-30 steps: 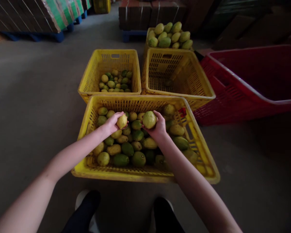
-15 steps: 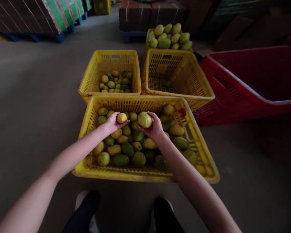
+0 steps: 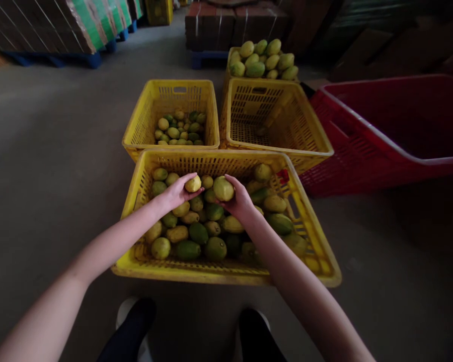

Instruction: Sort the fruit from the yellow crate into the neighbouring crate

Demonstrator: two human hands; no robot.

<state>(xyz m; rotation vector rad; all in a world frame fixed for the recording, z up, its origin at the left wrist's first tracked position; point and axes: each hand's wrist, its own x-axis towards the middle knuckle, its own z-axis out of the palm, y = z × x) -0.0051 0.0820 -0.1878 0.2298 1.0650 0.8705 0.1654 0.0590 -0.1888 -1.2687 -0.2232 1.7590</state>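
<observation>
My left hand is closed around a small yellow lemon. In my right hand is a larger, rounder yellow-green lemon. The two fruits are held a short way apart, above the near yellow crate. Inside that crate lie several green and yellow lemons of different sizes, such as a dark green one and a yellow one. My forearms cover part of the fruit on both sides.
Behind stand a left yellow crate with smaller lemons and a right yellow crate holding one dim fruit. Further back, a crate heaped with lemons is visible. A red crate is at the right; stacked boxes on blue pallets line the back.
My left hand has moved slightly right with its lemon, and my right hand slightly left with the larger one. The two fruits are closer together.
</observation>
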